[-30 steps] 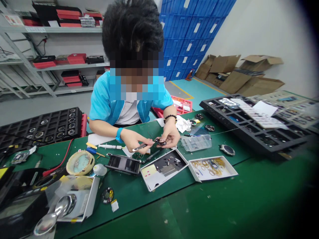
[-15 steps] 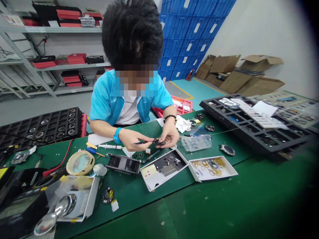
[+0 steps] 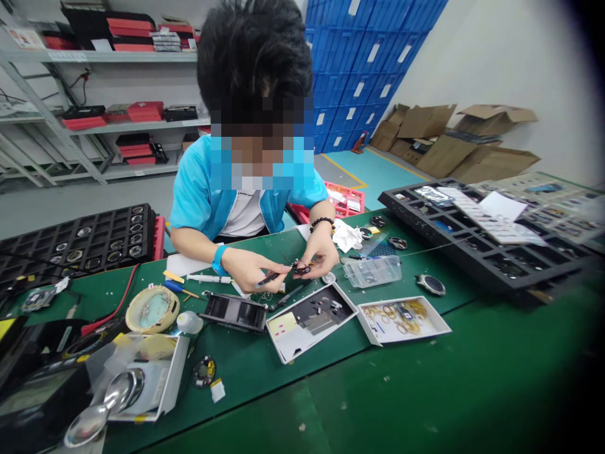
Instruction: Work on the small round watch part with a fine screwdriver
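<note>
I can't make out a single word from here: the small print point(image 3: 245, 193) on the white shirt point(image 3: 240, 215) mid-frame, the labels point(image 3: 374, 52) on the blue bins point(image 3: 347, 72) at top, and the shelf tags point(image 3: 67, 56) upper left all blur.

- Co-worker's hands point(image 3: 321, 249): two, at the far edge of the workbench point(image 3: 425, 378).
- Slim hand tool point(image 3: 268, 279): one.
- Small dark part point(image 3: 301, 268): one.
- White open boxes point(image 3: 314, 342): three.
- Syringe point(image 3: 205, 278): one, toward the far edge.
- Round cream dish point(image 3: 152, 309): one.
- Squat bottle point(image 3: 190, 323): one.
- Clear compartment box point(image 3: 375, 271): one.
</note>
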`<action>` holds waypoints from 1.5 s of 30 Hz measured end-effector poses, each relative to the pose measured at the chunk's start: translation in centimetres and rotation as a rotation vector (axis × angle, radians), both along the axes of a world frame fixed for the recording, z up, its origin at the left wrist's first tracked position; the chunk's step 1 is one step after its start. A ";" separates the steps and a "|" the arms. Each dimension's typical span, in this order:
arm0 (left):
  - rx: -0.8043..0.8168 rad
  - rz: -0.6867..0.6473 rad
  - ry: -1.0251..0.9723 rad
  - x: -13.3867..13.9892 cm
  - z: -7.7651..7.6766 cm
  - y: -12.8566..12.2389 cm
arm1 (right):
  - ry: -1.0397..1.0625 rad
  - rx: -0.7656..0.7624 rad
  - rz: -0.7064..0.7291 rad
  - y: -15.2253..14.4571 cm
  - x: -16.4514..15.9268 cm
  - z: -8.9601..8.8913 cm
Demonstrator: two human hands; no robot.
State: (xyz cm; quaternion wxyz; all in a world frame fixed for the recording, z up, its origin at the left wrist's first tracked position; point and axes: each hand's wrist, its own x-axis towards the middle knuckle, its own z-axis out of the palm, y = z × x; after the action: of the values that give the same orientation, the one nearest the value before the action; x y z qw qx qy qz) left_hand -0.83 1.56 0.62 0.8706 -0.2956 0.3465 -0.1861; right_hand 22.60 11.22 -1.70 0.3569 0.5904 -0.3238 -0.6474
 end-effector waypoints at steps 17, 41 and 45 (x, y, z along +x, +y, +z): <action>0.013 -0.057 -0.027 -0.4 0.2 -0.1 | 0.172 0.156 0.140 -1.4 0.2 0.0; -0.056 0.135 0.200 2.0 -1.8 0.4 | 0.296 0.375 0.419 -1.0 -1.4 1.4; -0.071 0.127 0.189 2.0 -2.2 0.7 | 0.419 0.396 0.414 -1.1 -1.5 1.4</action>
State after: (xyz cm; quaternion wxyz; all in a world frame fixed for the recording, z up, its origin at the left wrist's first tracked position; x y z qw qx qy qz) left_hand 1.16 2.22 -1.59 0.8330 -0.3640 0.4008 -0.1141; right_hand 21.12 10.17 -0.35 0.4179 0.5556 0.0151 -0.7187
